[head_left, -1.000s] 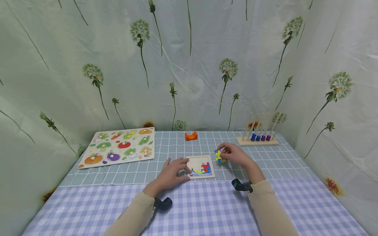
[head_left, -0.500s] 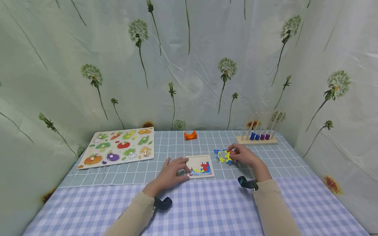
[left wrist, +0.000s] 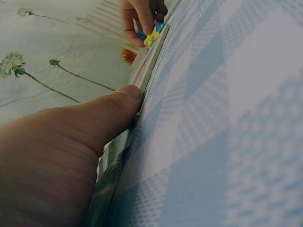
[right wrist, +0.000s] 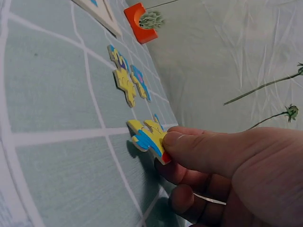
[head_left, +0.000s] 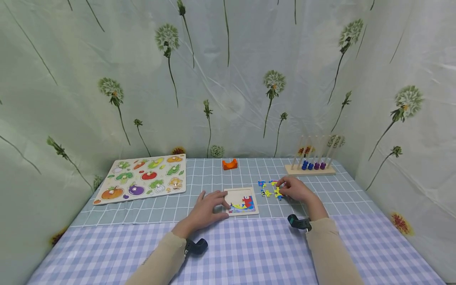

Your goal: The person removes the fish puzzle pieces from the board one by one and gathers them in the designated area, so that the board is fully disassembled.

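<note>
My right hand [head_left: 295,190] pinches a yellow and blue jigsaw piece [right wrist: 150,138] with a red corner between thumb and fingers. In the right wrist view it tilts just over the cloth. Several loose jigsaw pieces [head_left: 267,193] lie to the left of that hand. A wooden puzzle tray [head_left: 238,190] is in front of me, with red, yellow and blue pieces [head_left: 247,203] fitted along its lower and right parts. My left hand [head_left: 208,208] rests at the tray's left side, fingers spread and fairly straight. Its thumb [left wrist: 124,97] touches the tray's near edge in the left wrist view.
A vegetable knob puzzle board [head_left: 142,178] lies at the left. An orange arch-shaped block [head_left: 229,164] stands at the back. A wooden peg rack [head_left: 310,171] with blue and purple beads is at the back right. Checked cloth [head_left: 242,253] covers the near table.
My right hand has moved right from over the bunched pieces, which now lie spread apart. It has drawn one piece slightly toward me. The left hand and tray have stayed put.
</note>
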Available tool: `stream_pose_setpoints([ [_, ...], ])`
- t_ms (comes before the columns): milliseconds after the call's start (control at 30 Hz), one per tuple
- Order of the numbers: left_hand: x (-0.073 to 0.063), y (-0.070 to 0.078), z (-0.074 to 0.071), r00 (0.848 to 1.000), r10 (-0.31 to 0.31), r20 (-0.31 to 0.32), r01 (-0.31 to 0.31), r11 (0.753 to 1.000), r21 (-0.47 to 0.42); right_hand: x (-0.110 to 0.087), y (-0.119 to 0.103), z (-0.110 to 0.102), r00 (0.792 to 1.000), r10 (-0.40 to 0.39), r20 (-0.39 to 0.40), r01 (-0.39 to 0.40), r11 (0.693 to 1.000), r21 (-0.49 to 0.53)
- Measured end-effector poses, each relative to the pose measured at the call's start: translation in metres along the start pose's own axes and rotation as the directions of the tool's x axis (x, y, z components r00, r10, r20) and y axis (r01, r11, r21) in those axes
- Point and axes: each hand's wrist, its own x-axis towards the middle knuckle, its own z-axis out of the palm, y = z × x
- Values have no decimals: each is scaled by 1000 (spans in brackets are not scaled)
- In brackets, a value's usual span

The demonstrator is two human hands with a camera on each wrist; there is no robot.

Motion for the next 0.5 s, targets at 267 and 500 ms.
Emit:
stream_pose_setpoints([
  [267, 0, 0, 0, 1000, 3, -1, -3, 1000, -3, 4, 5, 2, 999, -22, -37, 19, 996, -86],
  [500, 0, 1, -1, 1000, -3, 0, 3, 1000, 5, 4, 5, 3, 995, -68, -79, 57, 989, -137],
])
